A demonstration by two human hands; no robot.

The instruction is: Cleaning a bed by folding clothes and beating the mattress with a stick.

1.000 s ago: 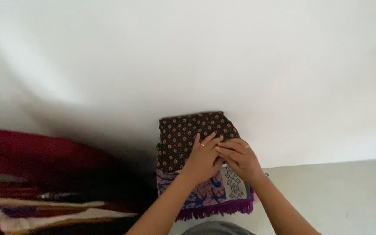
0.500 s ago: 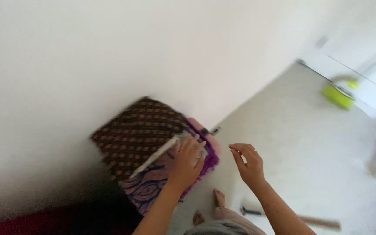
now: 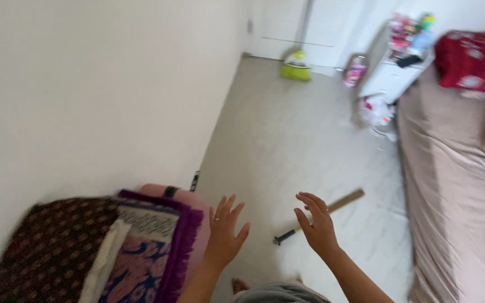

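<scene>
Head view looks down on two bare hands raised over a pale floor (image 3: 287, 140), both empty. Left hand (image 3: 224, 230) has its fingers (image 3: 230, 205) spread wide, palm turned away from the camera, touching nothing. Right hand (image 3: 316, 224) is also open, its fingers (image 3: 313, 200) loosely curled and apart, holding nothing.

Just to the left of the left hand's fingers lies a stack of folded cloths (image 3: 102, 247): a dark brown patterned one outermost, a white layer, then a purple-fringed piece with blue and pink print nearest the hand. The stack rests on a pink cushion-like base (image 3: 189, 199) against the white wall (image 3: 85, 90), close to the hand but not touching it.

Beyond the right hand's fingers, a wooden stick with a dark tip (image 3: 321, 216) lies on the floor. Farther to the right of them runs a beige bed (image 3: 456, 185) with a red patterned cloth (image 3: 475, 59) at its far end. Far ahead stand a green dustpan-like object (image 3: 296, 66) and a white cabinet (image 3: 391, 76).
</scene>
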